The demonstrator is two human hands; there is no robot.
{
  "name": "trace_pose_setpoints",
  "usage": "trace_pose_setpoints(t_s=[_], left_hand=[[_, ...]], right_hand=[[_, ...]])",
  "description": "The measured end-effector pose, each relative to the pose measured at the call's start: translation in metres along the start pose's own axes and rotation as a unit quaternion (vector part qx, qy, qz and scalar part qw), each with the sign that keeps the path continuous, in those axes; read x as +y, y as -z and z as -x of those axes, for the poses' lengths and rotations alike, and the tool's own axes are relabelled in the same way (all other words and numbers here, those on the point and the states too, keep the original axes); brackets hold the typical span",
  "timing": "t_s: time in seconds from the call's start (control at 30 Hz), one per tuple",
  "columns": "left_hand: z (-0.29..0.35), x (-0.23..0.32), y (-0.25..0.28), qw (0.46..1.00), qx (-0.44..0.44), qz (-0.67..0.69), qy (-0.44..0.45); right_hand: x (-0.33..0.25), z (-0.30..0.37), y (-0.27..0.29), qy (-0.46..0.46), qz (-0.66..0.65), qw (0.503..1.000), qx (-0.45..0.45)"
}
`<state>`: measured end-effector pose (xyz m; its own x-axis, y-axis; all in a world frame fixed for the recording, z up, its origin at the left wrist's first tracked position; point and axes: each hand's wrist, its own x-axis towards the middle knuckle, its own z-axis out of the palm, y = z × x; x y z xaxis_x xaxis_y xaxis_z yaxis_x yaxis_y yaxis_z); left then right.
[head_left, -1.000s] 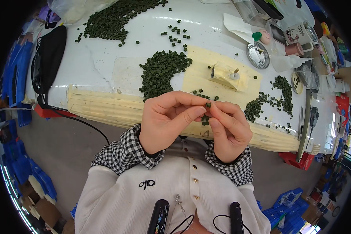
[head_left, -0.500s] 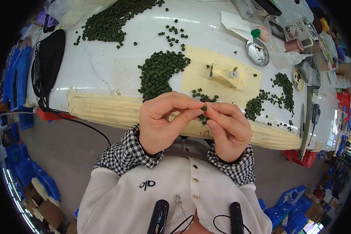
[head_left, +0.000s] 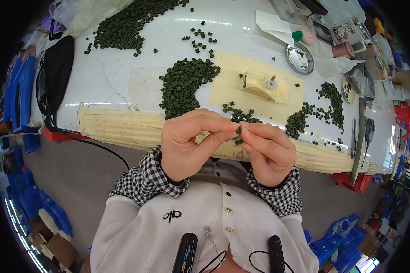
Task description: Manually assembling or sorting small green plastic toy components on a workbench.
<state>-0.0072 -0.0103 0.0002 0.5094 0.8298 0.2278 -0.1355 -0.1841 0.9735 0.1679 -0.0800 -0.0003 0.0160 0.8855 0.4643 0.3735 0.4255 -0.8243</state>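
Over the table's front edge, my left hand (head_left: 187, 141) and my right hand (head_left: 269, 150) meet at the fingertips. Both pinch one small dark green spool-shaped part (head_left: 238, 130) between them. Just beyond the fingers lie several loose parts of the same kind (head_left: 241, 114), partly hidden by my hands. A dense heap of green parts (head_left: 184, 84) spreads behind my left hand. Past my right hand, a smaller scatter of parts (head_left: 297, 123) rests on the table. A block wrapped in yellow tape (head_left: 262, 86) with a short upright peg (head_left: 272, 81) stands on a taped patch of the tabletop.
A larger pile of green parts (head_left: 123, 32) is at the back left, near a black cloth item (head_left: 57, 68) with cords. At the back right are a round metal dish (head_left: 299, 59), a white cup (head_left: 344, 34) and a pinkish spool (head_left: 343, 50). Tweezers (head_left: 354, 136) lie at the right.
The green part has turned slightly between my fingertips. My right hand has shifted a little to the right and down; otherwise the hands keep nearly the same pose.
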Motion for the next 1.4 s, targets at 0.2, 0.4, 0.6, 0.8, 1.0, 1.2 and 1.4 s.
trace_pose_setpoints(t_s=[0.2, 0.4, 0.6, 0.8, 1.0, 1.2, 1.4], left_hand=[[0.0, -0.002, -0.001, 0.997, 0.016, 0.065, 0.034], [-0.002, -0.006, 0.003, 0.998, 0.027, 0.059, 0.011], [-0.004, -0.005, 0.003, 0.999, 0.024, 0.036, -0.013], [-0.004, -0.006, 0.004, 0.999, 0.023, 0.032, -0.013], [-0.004, -0.006, 0.005, 0.999, 0.01, 0.026, -0.02], [-0.004, -0.005, 0.004, 1.0, -0.001, 0.008, -0.015], [-0.004, -0.005, 0.004, 1.0, 0.001, -0.003, -0.025]], right_hand=[[-0.001, -0.002, 0.003, -0.03, -0.005, 0.999, 0.038], [0.001, -0.036, 0.022, -0.048, 0.224, 0.965, 0.128], [0.018, -0.064, 0.033, 0.01, 0.375, 0.925, 0.054], [0.021, -0.064, 0.032, 0.022, 0.36, 0.931, 0.063], [-0.023, -0.051, 0.032, 0.038, 0.15, 0.98, 0.123], [-0.02, -0.043, 0.016, -0.027, -0.05, 0.998, 0.012], [-0.023, -0.045, 0.014, -0.04, -0.037, 0.999, -0.001]])
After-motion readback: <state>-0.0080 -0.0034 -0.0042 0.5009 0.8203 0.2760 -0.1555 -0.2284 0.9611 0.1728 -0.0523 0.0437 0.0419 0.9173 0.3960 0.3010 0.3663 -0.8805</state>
